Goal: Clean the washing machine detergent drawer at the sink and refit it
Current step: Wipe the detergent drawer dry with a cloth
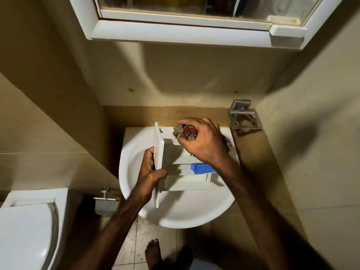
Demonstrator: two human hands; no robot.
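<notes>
**Drawer at sink, wiping in hand — refit outstanding**

The detergent drawer (181, 168) is out of the machine and held over the white sink (175, 217), its front panel turned to the left and its compartments facing up; the blue insert (201, 168) sits in place in the near compartment. Judged stage: cleaning under way, not finished; no running water can be made out, and how clean the compartments are cannot be told. Carrying the drawer back and refitting it remain — no washing machine is in view.

Left hand (151, 172): fingers curled tight around the front panel's edge, thumb on the inner face, steadying the drawer. Right hand (202, 141): fingers bunched around a crumpled cloth (184, 131), held at the drawer's far compartment; contact with the plastic cannot be confirmed.
</notes>
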